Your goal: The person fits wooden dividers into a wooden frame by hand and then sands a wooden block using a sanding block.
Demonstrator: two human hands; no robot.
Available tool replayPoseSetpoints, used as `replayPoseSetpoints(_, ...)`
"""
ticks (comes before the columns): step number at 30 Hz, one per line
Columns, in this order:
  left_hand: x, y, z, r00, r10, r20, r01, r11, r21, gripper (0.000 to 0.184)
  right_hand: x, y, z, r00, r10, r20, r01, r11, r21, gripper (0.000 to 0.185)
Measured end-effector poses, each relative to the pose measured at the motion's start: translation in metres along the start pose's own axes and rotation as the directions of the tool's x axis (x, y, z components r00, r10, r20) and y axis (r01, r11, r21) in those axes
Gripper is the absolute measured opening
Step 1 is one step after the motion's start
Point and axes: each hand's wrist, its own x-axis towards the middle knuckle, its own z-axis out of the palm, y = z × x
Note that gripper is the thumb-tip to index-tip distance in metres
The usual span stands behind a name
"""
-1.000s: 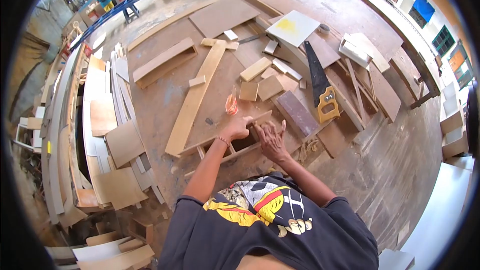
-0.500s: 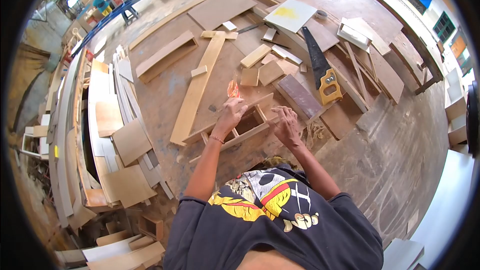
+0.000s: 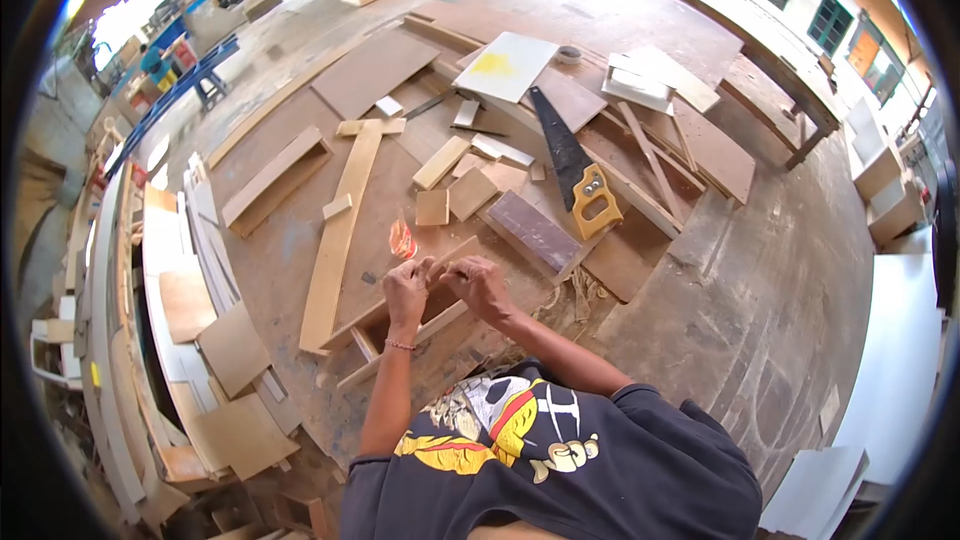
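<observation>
My left hand [image 3: 405, 292], with a bracelet at the wrist, is closed above the narrow wooden frame [image 3: 440, 320]. Right beside it my right hand [image 3: 478, 286] is closed too, its fingertips almost meeting those of the left. Whatever the fingers pinch is too small to make out. The frame is made of thin boards with crosspieces between them, and the hands hide part of its far side. Just beyond my left hand lies a red and white plastic packet [image 3: 402, 239].
A handsaw [image 3: 568, 155] with a yellow handle lies to the right, near a purplish board [image 3: 533, 230]. A long plank [image 3: 342, 230] and a box-like wooden piece [image 3: 277, 180] lie on the left. Stacked panels [image 3: 235, 350] border the worktop. A person [image 3: 155, 67] is far back.
My hands have come together over the frame; before, they were apart, the right one at the frame's right end. The whole view has shifted, so things appear further left.
</observation>
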Motion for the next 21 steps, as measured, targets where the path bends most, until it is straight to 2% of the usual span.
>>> replayPoseSetpoints(1, 0.000, 0.004, 0.003, 0.994, -0.104, 0.040, 0.106, 0.993, -0.048, 0.046, 0.004, 0.004, -0.002, 1.000, -0.013, -0.025, 0.013, 1.000, 0.024, 0.008)
replayPoseSetpoints(2, 0.002, 0.005, 0.008, 0.993, -0.111, 0.029, 0.112, 0.993, -0.040, 0.046, 0.010, 0.008, -0.006, 0.998, -0.027, -0.055, 0.030, 0.998, 0.046, 0.007)
replayPoseSetpoints(4, 0.009, -0.002, 0.025, 0.990, -0.130, 0.058, 0.139, 0.972, -0.188, 0.042, 0.019, 0.014, -0.015, 0.998, -0.055, -0.035, 0.058, 0.992, 0.113, 0.003)
replayPoseSetpoints(6, 0.016, -0.009, 0.040, 0.989, -0.126, 0.076, 0.136, 0.979, -0.151, 0.035, 0.026, 0.025, -0.020, 1.000, 0.025, -0.019, -0.023, 0.995, 0.098, 0.005)
replayPoseSetpoints(8, 0.022, -0.005, 0.057, 0.994, -0.102, 0.048, 0.113, 0.914, -0.391, 0.029, 0.033, 0.041, -0.025, 0.999, 0.029, 0.023, -0.031, 0.996, 0.079, 0.007)
replayPoseSetpoints(9, 0.027, -0.003, 0.057, 0.989, -0.107, 0.099, 0.132, 0.948, -0.288, 0.022, 0.037, 0.047, -0.027, 0.999, 0.050, 0.017, -0.051, 0.994, 0.095, 0.007)
replayPoseSetpoints(12, 0.036, 0.008, 0.071, 0.989, -0.131, 0.072, 0.146, 0.954, -0.261, 0.020, 0.048, 0.069, -0.028, 1.000, 0.022, -0.012, -0.020, 0.992, 0.123, 0.012)
replayPoseSetpoints(15, 0.045, 0.005, 0.086, 0.982, -0.188, 0.015, 0.185, 0.947, -0.261, 0.017, 0.062, 0.069, -0.045, 0.989, 0.094, 0.112, -0.110, 0.982, 0.152, 0.020)
replayPoseSetpoints(17, 0.051, 0.006, 0.093, 0.974, -0.224, -0.042, 0.205, 0.943, -0.261, 0.016, 0.071, 0.074, -0.050, 0.995, 0.065, 0.072, -0.076, 0.985, 0.156, 0.007)
replayPoseSetpoints(19, 0.056, 0.014, 0.095, 0.951, -0.306, -0.053, 0.277, 0.913, -0.298, 0.015, 0.079, 0.085, -0.049, 0.993, 0.086, 0.084, -0.100, 0.981, 0.167, 0.002)
replayPoseSetpoints(21, 0.061, 0.023, 0.097, 0.943, -0.327, -0.054, 0.298, 0.909, -0.292, 0.017, 0.085, 0.093, -0.048, 0.989, 0.108, 0.104, -0.126, 0.976, 0.180, 0.006)
